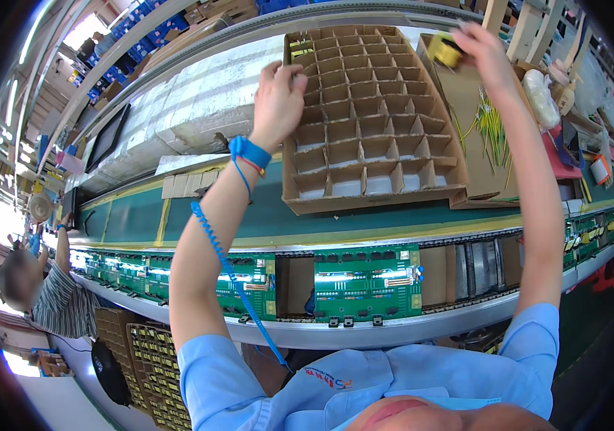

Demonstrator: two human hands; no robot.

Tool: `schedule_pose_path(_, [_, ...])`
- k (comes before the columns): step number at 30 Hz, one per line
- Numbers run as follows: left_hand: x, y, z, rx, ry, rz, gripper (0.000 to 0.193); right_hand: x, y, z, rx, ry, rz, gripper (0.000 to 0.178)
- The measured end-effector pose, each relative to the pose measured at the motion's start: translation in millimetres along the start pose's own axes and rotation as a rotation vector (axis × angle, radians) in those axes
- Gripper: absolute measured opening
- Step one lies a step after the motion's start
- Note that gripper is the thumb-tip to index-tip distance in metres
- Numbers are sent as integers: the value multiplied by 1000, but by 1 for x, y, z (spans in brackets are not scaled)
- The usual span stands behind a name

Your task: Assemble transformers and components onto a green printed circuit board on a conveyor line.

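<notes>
A cardboard box with a grid of dividers stands in front of me, most of its cells bare. Several yellow parts sit in its far left corner. My left hand is at the box's left rim, fingers curled; whatever they pinch is hidden. A blue wrist strap with a coiled cord is on that wrist. At the far right, my right hand grips a yellow-and-black coil component, slightly blurred, above a second cardboard box.
Green circuit boards lie along the near conveyor rail. Yellow-green wires are spread on the cardboard at right. White foam blocks stand at the back left. A person in a striped shirt works at far left, near a divided tray of yellow parts.
</notes>
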State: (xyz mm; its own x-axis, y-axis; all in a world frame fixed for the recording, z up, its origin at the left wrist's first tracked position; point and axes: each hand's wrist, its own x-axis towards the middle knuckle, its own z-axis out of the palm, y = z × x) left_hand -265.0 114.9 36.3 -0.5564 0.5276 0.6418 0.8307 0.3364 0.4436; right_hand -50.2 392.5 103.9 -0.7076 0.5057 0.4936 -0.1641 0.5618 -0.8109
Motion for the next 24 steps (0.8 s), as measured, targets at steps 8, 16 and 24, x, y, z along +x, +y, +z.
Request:
schedule_pose_path(8, [106, -38, 9, 534, -112, 240, 19, -96, 100, -47, -143, 26, 347, 23])
schedule_pose_path(16, [127, -44, 24, 669, -419, 89, 21, -107, 49, -18, -502, 57, 239, 20])
schedule_pose_path(24, [118, -46, 33, 707, -433, 230, 30, -126, 50, -27, -756, -153, 153, 34])
